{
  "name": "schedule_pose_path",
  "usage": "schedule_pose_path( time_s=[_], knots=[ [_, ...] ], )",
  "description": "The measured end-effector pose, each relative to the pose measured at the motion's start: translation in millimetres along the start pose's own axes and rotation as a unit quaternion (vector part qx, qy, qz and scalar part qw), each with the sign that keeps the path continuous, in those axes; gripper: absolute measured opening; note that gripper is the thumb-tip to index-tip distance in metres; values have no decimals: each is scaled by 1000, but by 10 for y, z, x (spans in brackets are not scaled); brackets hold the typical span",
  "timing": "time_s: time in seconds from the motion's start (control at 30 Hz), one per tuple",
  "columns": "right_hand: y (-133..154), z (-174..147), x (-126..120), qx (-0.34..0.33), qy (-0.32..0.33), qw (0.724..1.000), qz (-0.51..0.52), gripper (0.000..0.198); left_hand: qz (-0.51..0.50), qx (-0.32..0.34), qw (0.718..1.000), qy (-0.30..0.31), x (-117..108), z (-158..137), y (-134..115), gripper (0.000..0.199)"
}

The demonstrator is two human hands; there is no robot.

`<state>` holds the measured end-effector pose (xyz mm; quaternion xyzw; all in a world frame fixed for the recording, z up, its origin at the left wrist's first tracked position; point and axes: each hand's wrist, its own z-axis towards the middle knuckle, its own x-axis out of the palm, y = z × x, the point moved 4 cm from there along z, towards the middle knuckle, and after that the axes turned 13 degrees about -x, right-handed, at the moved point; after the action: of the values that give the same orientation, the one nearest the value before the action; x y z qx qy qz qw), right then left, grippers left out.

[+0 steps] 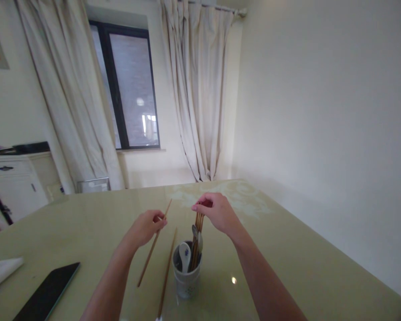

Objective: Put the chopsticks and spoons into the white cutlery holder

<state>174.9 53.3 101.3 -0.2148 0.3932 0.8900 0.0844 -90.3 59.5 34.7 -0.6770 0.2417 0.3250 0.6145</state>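
My left hand (pixel 146 226) grips a wooden chopstick (pixel 153 246) near its upper end, and the stick slants down to the left above the table. A second chopstick (pixel 167 273) lies just right of it, near the holder. My right hand (pixel 216 211) is pinched on the tops of several chopsticks (pixel 198 223) standing in a grey perforated utensil holder (pixel 186 281). A white ceramic spoon (pixel 185 256) and a metal spoon also stand in the holder.
The glossy pale green table (pixel 287 249) reaches to the white wall on the right. A dark tablet (pixel 47 292) and a white cloth (pixel 2 272) lie at the front left. A white cabinet (pixel 13 185), curtains and a window stand behind.
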Motion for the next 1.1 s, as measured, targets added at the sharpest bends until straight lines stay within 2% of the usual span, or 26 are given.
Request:
schedule_pose_path(
  time_s=[0.07, 0.2, 0.37, 0.53, 0.7, 0.93, 1.03, 1.1],
  knots=[
    [24, 10, -2, -2, -12, 1000, 16, 13, 68, -37, 997, 9, 160, 85, 172, 17],
    [57, 19, -23, -14, -38, 998, 45, 14, 103, -73, 992, 16, 374, 123, 319, 4],
    [52, 15, -23, 12, -49, 993, 109, 22, 129, -103, 986, 29, 486, 126, 409, 8],
    [72, 18, -28, 8, -54, 990, 128, 15, 141, -116, 982, 45, 566, 142, 475, 9],
    [79, 19, -27, 7, -63, 988, 143, 17, 156, -127, 979, 40, 613, 156, 510, 15],
    [103, 16, -44, -2, -77, 989, 130, 21, 178, -126, 976, 18, 627, 134, 515, 14],
    [110, 13, -43, 0, -79, 988, 134, 24, 172, -105, 979, 0, 555, 122, 408, 13],
    [114, 12, -45, 1, -79, 988, 134, 25, 157, -76, 984, -19, 461, 100, 239, 21]
  ],
)
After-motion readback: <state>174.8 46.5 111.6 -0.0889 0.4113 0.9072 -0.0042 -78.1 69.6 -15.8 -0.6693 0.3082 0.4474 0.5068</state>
